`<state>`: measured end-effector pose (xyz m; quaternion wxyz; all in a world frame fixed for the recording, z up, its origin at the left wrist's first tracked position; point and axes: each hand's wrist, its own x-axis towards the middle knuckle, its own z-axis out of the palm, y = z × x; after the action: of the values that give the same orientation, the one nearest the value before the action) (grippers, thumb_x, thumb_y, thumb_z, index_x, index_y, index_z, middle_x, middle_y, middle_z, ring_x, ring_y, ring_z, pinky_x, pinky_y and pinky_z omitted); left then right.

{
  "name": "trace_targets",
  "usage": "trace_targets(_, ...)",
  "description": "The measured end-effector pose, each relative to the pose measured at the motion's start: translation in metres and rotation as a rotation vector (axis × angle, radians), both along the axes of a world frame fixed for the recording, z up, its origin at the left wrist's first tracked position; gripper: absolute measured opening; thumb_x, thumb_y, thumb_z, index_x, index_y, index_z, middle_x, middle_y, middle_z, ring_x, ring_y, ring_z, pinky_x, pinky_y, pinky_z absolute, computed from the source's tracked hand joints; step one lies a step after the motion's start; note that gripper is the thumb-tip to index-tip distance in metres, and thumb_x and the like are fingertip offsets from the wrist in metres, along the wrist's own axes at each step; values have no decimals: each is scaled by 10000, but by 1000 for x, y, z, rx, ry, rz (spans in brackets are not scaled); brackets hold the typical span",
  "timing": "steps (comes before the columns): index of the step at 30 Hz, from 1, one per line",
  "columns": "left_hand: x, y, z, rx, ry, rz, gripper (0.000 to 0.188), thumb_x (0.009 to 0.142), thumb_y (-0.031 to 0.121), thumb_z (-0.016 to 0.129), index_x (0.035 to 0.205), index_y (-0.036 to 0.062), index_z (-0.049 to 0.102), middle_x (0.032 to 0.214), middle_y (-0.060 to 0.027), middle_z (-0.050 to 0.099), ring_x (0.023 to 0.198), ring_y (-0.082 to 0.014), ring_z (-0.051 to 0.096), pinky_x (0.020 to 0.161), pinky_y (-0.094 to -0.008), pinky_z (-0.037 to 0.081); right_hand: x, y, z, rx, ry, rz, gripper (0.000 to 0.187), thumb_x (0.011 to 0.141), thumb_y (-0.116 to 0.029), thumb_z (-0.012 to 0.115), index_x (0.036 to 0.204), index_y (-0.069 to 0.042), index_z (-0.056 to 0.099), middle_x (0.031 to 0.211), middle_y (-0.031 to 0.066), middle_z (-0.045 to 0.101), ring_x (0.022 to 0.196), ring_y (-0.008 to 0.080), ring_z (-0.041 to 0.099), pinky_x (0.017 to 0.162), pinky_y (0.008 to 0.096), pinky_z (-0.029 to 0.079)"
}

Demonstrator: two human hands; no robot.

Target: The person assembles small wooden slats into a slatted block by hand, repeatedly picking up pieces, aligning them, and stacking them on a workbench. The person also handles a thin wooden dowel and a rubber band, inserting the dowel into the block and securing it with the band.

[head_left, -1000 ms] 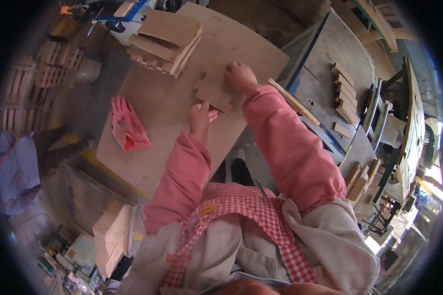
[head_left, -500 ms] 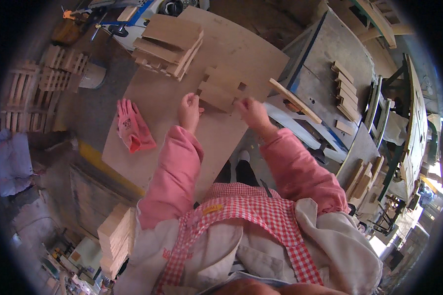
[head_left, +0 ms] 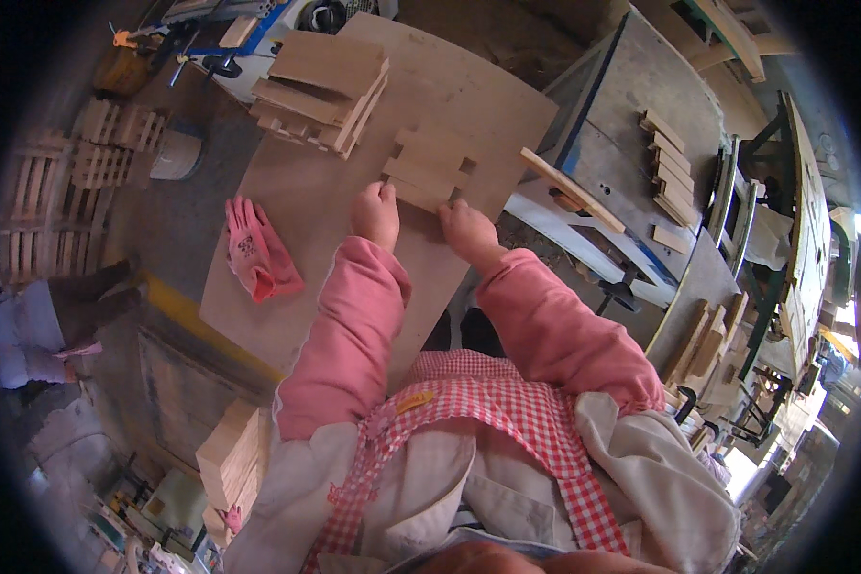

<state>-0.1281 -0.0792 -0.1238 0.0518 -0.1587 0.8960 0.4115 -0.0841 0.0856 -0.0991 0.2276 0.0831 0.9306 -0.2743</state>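
A thin brown wooden board (head_left: 421, 184) with notched ends lies in front of me on the brown tabletop (head_left: 325, 215). Behind it, edge to edge or slightly overlapping, is another notched board (head_left: 432, 151); I cannot tell which. My left hand (head_left: 376, 212) is closed at the near board's left corner. At its right corner my right hand (head_left: 468, 230) is closed too, thumb and fingers pinching the edge. A pair of pink work gloves (head_left: 258, 251) lies to the left of my left hand.
A stack of notched boards (head_left: 327, 81) stands at the table's far left. To the right, a grey machine table (head_left: 631, 124) carries several short wood blocks (head_left: 673, 172). A long wooden strip (head_left: 574, 191) runs along its near side. Another person's arm (head_left: 33, 330) shows at far left.
Both hands have closed in on the near board, the right moving left and slightly nearer. The near board now lies flatter against the one behind. At far left a person has moved further into view.
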Motion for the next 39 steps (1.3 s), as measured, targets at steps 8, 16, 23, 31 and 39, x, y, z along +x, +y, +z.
trace_targets(8, -5, -5, -30, 268, 17, 61, 287, 868, 235, 558, 984, -21, 620, 911, -182, 643, 870, -322, 618, 786, -409, 471, 1, 10, 17, -48, 35, 175, 441, 930, -412, 472, 987, 6, 600, 1000, 226, 648, 952, 386, 619, 816, 469, 499)
trace_targets(16, -1, -28, 28, 361, -21, 135, 332, 943, 316, 520, 1115, 36, 568, 815, -53, 599, 655, -129, 582, 626, -269, 462, 52, 129, 80, -325, -21, 85, 369, 890, -341, 507, 1012, -21, 644, 965, 193, 671, 920, 354, 638, 791, 447, 504)
trace_targets(23, 12, 126, 93, 617, -141, -276, 282, 943, 271, 532, 1085, 41, 614, 846, -34, 635, 672, -108, 591, 602, -230, 450, 89, 351, 96, -207, 290, -723, 424, 865, -405, 597, 998, -5, 644, 936, 179, 678, 878, 332, 658, 776, 408, 506)
trace_targets(31, -13, 370, 115, 459, -440, -668, 371, 934, 317, 473, 1016, -23, 599, 884, -121, 659, 668, -176, 655, 576, -282, 516, 68, 456, 80, 2, 179, -771, 597, 872, -515, 484, 961, 44, 674, 890, 252, 667, 931, 392, 635, 849, 434, 476)
trace_targets(39, -14, 436, 108, 54, -323, -863, 446, 909, 326, 429, 746, -40, 627, 621, -123, 642, 538, -212, 660, 527, -338, 541, 47, 452, 88, -49, 57, -684, 590, 809, -526, 589, 924, 43, 694, 924, 247, 669, 910, 382, 643, 833, 418, 488)
